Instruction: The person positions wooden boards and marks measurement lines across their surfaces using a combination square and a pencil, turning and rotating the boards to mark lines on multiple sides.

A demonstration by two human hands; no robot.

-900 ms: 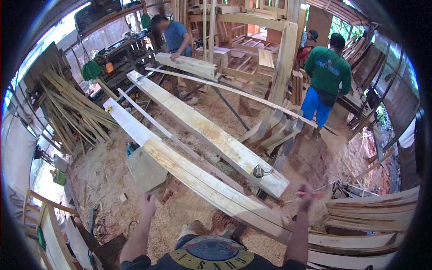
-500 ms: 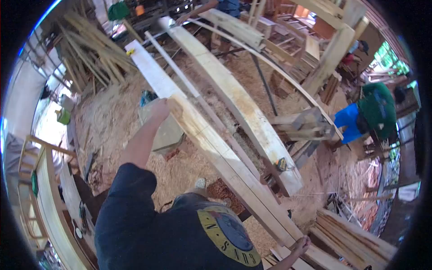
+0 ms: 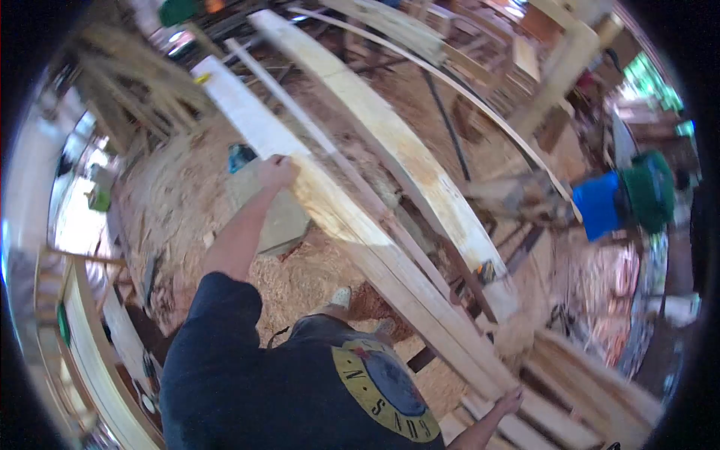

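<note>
A long pale wooden plank point(image 3: 341, 210) runs slantwise across the head view, from upper left to lower right, with thin dark lines along its face. My left hand point(image 3: 277, 172) is closed on its left edge, partway toward the far end. At the near end, my right hand point(image 3: 510, 401) is closed at the plank's edge; its fingers are small and blurred. A small yellow object point(image 3: 201, 78) sits at the far end. Beside the plank lies a narrow strip of wood point(image 3: 289, 101).
A broad, slightly curved beam point(image 3: 405, 154) lies to the right, carrying a yellow-and-black tool point(image 3: 486, 270). Stacked boards point(image 3: 592, 375) stand at lower right. A bending person in a green top point(image 3: 651, 191) is at the right. Leaning poles point(image 3: 131, 82) and a grey block point(image 3: 270, 217) are left.
The view has shifted and blurred slightly. My left hand's fingers now show over the plank's edge. My second foot has come into view; the co-worker's hand at the far beam has left it.
</note>
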